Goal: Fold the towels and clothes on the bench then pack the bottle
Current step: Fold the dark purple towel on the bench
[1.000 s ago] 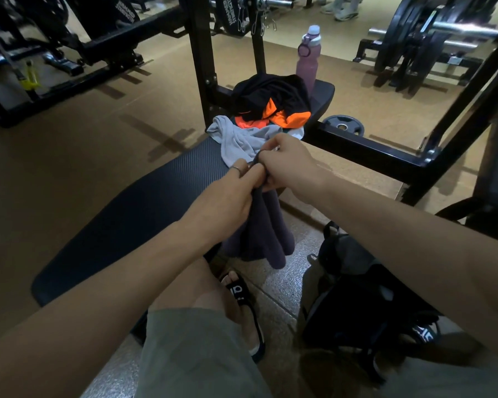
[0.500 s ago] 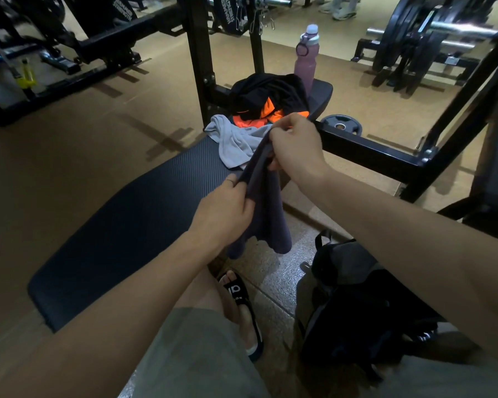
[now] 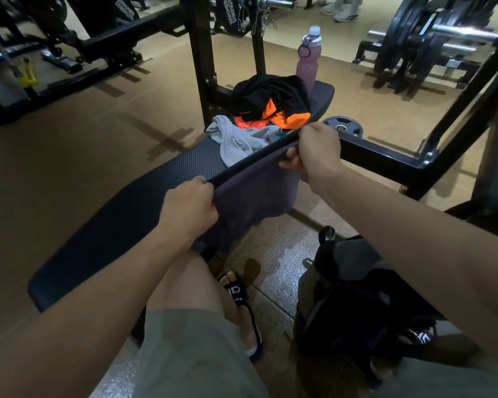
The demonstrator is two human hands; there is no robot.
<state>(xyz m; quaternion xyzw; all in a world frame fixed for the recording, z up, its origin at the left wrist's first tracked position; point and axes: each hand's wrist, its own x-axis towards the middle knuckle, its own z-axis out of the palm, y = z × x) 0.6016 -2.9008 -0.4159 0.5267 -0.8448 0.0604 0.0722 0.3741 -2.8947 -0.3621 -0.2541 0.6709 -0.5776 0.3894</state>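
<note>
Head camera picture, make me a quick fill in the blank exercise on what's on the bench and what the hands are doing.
1. Both hands, the left hand and right hand, hold the dark ____ stretched between them.
2. The pink bottle stands at the far end of the ____.
3. The black garment in the pile has patches of ____.

Missing words: towel; bench; orange

left hand [image 3: 189, 208] and right hand [image 3: 316, 150] now drawn apart, dark towel [image 3: 250, 193] stretched taut between them, formerly bunched
</note>
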